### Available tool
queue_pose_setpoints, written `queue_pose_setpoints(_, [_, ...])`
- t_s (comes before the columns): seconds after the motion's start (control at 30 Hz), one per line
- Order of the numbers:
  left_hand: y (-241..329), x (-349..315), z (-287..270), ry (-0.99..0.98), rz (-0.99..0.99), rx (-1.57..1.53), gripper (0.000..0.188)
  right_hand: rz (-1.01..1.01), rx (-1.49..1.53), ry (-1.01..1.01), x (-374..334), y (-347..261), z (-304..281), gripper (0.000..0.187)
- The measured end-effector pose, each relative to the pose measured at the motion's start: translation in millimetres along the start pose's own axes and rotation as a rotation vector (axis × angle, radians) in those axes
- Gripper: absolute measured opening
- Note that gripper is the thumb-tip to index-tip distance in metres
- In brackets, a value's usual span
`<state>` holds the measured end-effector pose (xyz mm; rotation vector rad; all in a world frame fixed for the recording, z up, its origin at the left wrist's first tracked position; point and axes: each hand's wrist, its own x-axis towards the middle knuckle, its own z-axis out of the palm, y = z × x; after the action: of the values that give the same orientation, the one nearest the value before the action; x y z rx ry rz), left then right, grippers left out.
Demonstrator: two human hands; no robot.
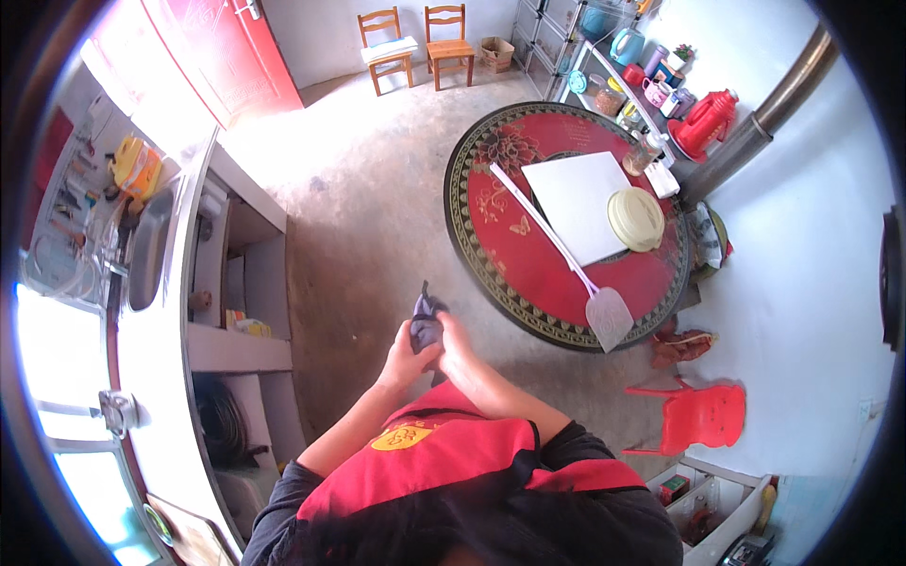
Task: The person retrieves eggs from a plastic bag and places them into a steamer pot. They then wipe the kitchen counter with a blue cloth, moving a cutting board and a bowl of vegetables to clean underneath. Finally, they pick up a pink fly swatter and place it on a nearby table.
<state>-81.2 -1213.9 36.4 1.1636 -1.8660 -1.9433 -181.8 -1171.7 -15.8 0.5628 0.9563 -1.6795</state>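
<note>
The floor is grey and bare-looking, and a big round red table (486, 269) with gold flowers and a black rim stands on it. A white board (566, 203), a round pale yellow lid (635, 220) and a fly swatter (609, 318) lie on it. Two wooden chairs (449, 51) stand by the far wall, and a metal sink (149, 253) is on the left. On the shelf, a clear jar (610, 100) has brown stuff inside. A white drawer (747, 514) at the lower right holds a little red and green box (674, 489). The cloth (427, 330) is dark purple-grey and bunched up, with a thin dark tip sticking out. It is above the floor, in front of the person's tummy. The left hand (410, 355) and right hand (454, 341) squeeze it between them, fingers curled around it.
</note>
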Motion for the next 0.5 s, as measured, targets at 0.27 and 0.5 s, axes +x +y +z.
queue_pose_setpoints(0.27, [53.2,137.9,-59.2,0.079,0.013,0.032,0.032,0.018,-0.301,-0.191,69.7,-88.1,110.2,0.024])
queue_pose_setpoints(0.5, [124.9,271.2,-121.0,0.147,0.004,0.067,0.026,0.188,-0.158,-0.431,171.6,-165.0,194.5,0.026])
